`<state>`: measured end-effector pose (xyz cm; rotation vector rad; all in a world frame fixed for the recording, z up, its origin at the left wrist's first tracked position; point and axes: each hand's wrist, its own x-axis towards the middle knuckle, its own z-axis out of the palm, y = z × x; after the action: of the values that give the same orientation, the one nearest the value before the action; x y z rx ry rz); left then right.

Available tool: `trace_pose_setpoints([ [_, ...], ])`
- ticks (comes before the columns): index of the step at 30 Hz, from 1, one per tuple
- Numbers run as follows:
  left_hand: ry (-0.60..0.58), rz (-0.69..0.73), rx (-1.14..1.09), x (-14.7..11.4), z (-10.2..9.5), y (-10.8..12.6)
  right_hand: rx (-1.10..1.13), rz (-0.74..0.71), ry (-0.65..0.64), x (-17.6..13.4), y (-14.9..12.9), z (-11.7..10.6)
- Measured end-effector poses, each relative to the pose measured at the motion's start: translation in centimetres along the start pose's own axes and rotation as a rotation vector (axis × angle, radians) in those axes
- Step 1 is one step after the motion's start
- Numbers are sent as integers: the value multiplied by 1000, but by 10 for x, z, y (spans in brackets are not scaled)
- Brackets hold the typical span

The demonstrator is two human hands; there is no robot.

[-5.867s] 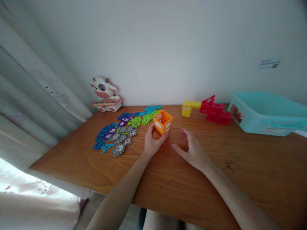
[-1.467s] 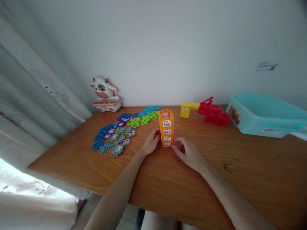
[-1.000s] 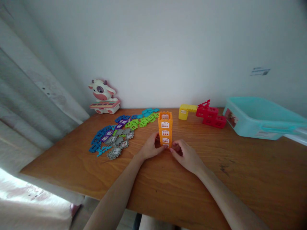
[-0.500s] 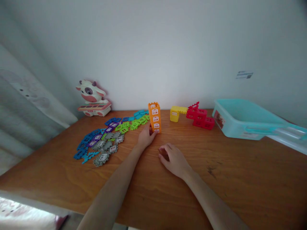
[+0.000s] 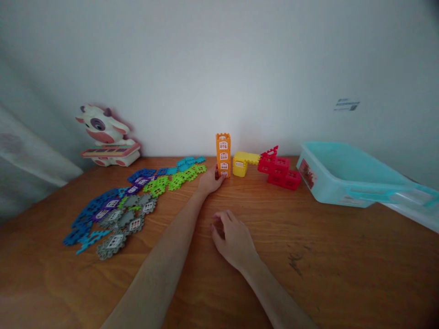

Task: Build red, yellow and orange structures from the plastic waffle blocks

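Observation:
An orange toy tower (image 5: 223,155) with white window pieces stands upright near the wall. My left hand (image 5: 210,180) grips it low down, thumb at the front of its base; the other fingers are partly hidden behind it. Just right of the tower sits a yellow block build (image 5: 240,167), joined by a flat yellow strip to a stepped red block build (image 5: 279,170). My right hand (image 5: 235,237) rests over the bare wood closer to me. Its fingers are curved with a gap between thumb and forefinger, and nothing shows between them.
Loose interlocking tiles lie on the left: blue (image 5: 99,203), purple (image 5: 108,208), green (image 5: 176,179) and grey (image 5: 128,219). A cow toy with a keyboard (image 5: 109,137) stands at the back left. On the right is a turquoise bin (image 5: 339,183) beside a clear lid (image 5: 416,205).
My left hand has moved the orange tower back toward the wall, closer to the yellow blocks. My right hand is lower in view and slightly further left. The camera view has shifted.

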<state>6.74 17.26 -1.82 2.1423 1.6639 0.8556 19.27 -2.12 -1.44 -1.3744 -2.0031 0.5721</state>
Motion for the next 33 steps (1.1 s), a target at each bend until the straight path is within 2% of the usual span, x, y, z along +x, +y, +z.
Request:
trace_pose_setpoints([
  [8, -13, 7, 83, 10, 6, -2, 13, 36, 17, 3, 0, 3],
  [22, 3, 63, 7, 2, 6, 2, -1, 42, 38, 2, 1, 3],
  [30, 65, 79, 76, 1, 9, 4, 3, 37, 0, 4, 2, 2],
  [33, 54, 113, 96, -4, 8, 6, 43, 17, 31, 6, 5, 1],
])
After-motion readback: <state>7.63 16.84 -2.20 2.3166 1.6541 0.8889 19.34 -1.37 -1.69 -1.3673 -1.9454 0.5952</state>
